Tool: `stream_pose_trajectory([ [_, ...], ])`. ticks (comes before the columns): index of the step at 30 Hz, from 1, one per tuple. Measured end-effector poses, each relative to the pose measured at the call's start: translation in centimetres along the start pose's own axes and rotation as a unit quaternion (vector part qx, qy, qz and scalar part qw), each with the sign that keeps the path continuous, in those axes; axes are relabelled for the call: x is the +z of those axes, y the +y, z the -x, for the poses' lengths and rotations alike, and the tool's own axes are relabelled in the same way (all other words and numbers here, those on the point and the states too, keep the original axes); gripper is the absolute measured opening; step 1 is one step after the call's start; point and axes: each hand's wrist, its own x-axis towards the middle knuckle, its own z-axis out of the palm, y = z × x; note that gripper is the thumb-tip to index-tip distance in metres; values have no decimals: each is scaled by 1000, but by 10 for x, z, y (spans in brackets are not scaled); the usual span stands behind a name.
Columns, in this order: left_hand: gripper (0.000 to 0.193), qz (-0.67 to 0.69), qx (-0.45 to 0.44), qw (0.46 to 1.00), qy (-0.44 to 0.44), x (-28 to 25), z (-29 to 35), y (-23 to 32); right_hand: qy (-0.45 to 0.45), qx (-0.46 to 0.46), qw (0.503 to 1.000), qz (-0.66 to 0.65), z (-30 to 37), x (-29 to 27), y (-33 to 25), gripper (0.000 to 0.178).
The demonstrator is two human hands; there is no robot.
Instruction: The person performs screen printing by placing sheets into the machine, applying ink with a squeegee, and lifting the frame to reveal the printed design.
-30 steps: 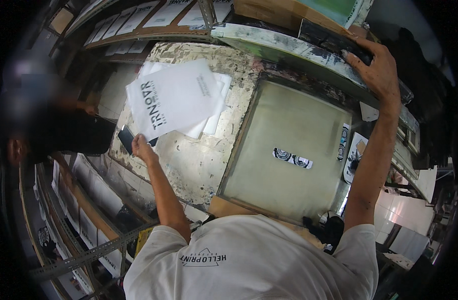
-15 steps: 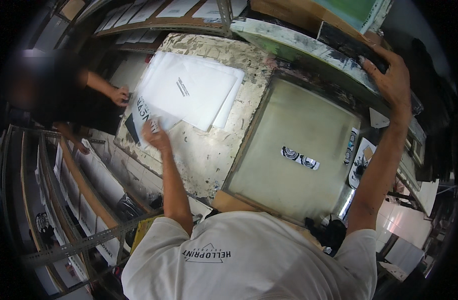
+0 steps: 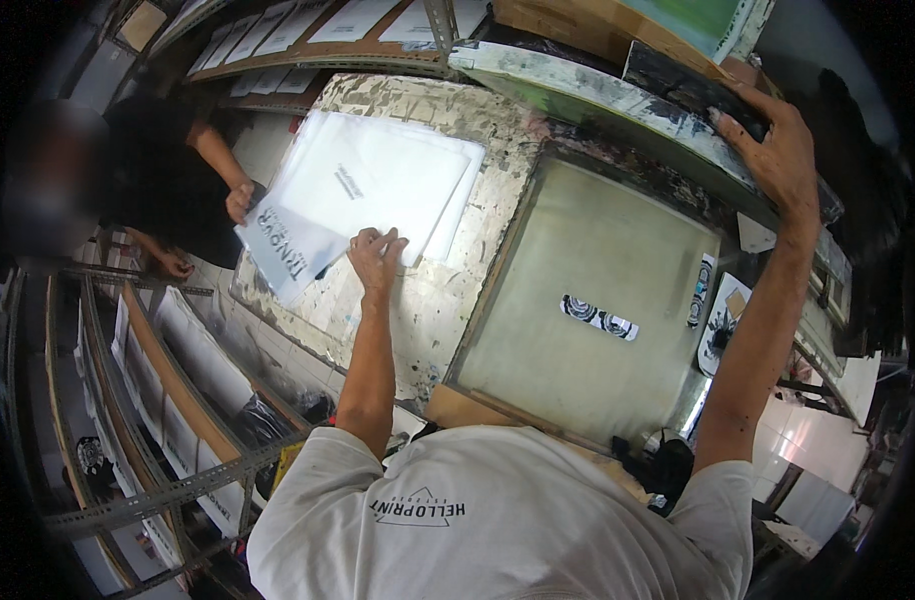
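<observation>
Your left hand (image 3: pixel 375 258) is half open, fingers bent down at the near edge of the thin white rectangular sheets (image 3: pixel 408 170), which lie fanned just beyond it; you cannot tell from here whether a sheet is pinched. Far to its right, your right hand (image 3: pixel 780 165) curls, partly closed, around a flat, black-smeared bar (image 3: pixel 678 85). Beyond your left hand, to its left, a co-worker's hand (image 3: pixel 240 202) touches a translucent white printed sheet (image 3: pixel 290 250).

A light fingertip touch at one edge would likely lift a single sheet without creasing it; a steady right hand should help.

The printed sheet carries bold, dark capitals; the top white sheet, a small grey text block. Between your hands, the pale grey-green framed panel (image 3: pixel 518 300) bears a black-and-white sticker (image 3: pixel 600 317) with round emblems.
</observation>
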Motion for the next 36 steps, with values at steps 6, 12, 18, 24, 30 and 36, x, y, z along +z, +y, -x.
stream_pose_trajectory([
  [6,12,27,-17,997,67,6,-14,-12,-11,5,999,-36,-1,-5,-5,56],
  [12,7,111,32,989,89,-21,-77,53,38,-15,999,15,1,0,-6,49],
  [18,53,93,117,951,-272,-24,-29,148,68,-36,997,5,4,1,-5,49],
  [24,55,75,216,900,-370,56,23,182,55,-18,998,24,1,13,8,56],
  [30,59,161,340,829,-415,129,22,280,40,-44,998,-18,-3,-8,-15,52],
  [36,60,163,393,772,-471,147,35,336,17,-31,999,-23,-1,-16,-14,51],
])
